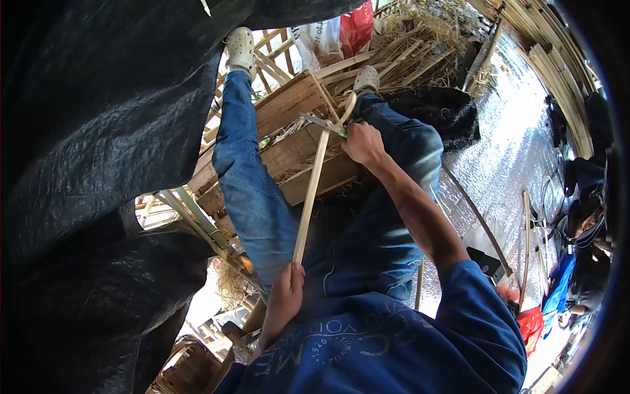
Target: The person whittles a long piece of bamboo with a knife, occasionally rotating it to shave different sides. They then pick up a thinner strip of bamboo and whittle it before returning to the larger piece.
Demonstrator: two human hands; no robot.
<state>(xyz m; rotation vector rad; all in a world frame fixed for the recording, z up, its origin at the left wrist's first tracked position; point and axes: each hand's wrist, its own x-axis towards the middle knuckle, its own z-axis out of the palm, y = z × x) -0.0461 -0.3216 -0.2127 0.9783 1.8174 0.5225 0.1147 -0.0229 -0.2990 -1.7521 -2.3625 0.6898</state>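
Observation:
My left hand [285, 295] is closed around the near end of a long pale bamboo strip [310, 200], close to my left thigh. The strip slants up and away between my knees. At its far end my right hand [363, 143] is wrapped round the green handle of a knife [321, 122]. The knife's blade points left and crosses the strip near its tip. Beyond the blade, a curved pale sliver [348, 108] stands up beside my right hand. Most of the knife handle is hidden in my fingers.
A wooden crate or plank frame [295, 102] lies between my legs. Split strips and straw [413, 49] are heaped ahead, near a red and white bag [338, 33]. Dark sheeting [98, 157] hangs at the left. More bamboo strips [558, 85] lie on the right over silvery flooring [485, 171].

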